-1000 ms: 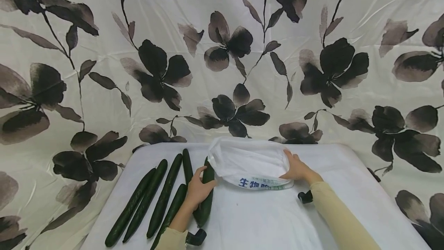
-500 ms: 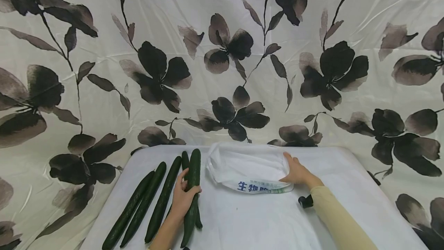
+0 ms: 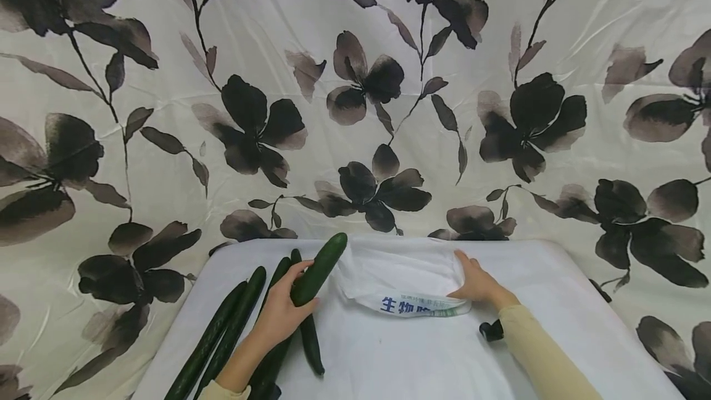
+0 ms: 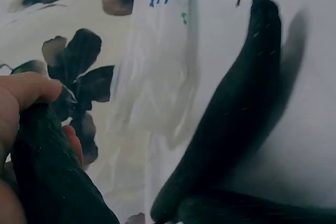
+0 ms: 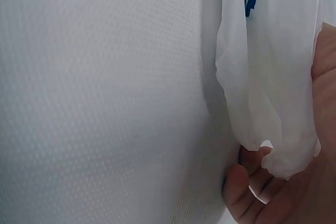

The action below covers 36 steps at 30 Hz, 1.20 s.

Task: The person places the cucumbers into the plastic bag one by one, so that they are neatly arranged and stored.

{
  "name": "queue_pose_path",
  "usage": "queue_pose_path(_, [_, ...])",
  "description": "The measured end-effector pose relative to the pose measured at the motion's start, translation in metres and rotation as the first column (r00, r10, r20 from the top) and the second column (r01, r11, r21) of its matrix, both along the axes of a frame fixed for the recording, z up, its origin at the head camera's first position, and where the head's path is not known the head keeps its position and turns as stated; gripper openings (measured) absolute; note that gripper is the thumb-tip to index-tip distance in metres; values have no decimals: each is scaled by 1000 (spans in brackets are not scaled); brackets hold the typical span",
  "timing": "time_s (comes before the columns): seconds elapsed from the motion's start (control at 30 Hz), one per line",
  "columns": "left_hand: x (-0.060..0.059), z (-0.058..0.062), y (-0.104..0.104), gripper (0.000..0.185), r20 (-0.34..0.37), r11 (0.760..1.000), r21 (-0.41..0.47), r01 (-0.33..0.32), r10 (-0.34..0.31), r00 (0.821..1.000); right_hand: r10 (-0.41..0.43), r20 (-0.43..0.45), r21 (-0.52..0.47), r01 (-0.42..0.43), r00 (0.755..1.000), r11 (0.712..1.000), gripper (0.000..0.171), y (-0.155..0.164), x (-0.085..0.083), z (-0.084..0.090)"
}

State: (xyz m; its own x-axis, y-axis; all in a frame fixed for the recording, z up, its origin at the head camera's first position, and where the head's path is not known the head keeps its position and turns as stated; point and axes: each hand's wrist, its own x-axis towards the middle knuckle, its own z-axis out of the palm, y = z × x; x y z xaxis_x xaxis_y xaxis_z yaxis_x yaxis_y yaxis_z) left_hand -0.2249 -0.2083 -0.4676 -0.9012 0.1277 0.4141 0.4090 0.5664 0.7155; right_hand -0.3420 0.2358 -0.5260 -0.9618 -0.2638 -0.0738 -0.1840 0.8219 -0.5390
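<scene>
My left hand (image 3: 282, 308) grips a dark green cucumber (image 3: 319, 269), raised and tilted, its far end overlapping the left side of a white plastic bag (image 3: 400, 264) in the head view. In the left wrist view, thumb and fingers wrap around that cucumber at the left edge. The bag lies on its side with blue lettering along its front and its left end towards the cucumber. At the bag's right end, my right hand (image 3: 479, 279) holds the plastic between thumb and fingers; the right wrist view shows the fingers (image 5: 237, 184) curled around its gathered end.
Several more cucumbers (image 3: 205, 338) lie lengthwise on the left of the white-covered table (image 3: 411, 357), one (image 4: 226, 114) close under the left hand. Behind the table hangs a floral cloth (image 3: 366, 141).
My left hand first drew the cucumber left, away from the bag, then raised it and swung its far end back right to the bag. The right hand stays at the bag's right end.
</scene>
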Motion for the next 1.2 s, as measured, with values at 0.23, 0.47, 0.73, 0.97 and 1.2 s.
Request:
queue_pose_path(0.23, [-27,10,8,73,28,984,-138,116,-113,993,5,-11,-13,-5,1000,1000,124,0,8,-12])
queue_pose_path(0.47, [-56,20,28,67,49,948,-273,163,-155,987,-5,-18,1,5,1000,1000,120,-4,9,-10])
queue_pose_path(0.73, [-90,32,57,65,65,897,-318,307,-302,951,-15,-35,13,15,999,1000,120,0,6,-13])
queue_pose_path(0.97, [-111,40,83,63,92,835,-421,354,-349,933,-8,-57,23,9,998,1000,124,3,3,-13])
queue_pose_path(1.2, [-126,48,108,61,119,804,-451,387,-375,919,-11,-68,20,12,998,1000,121,1,3,-5])
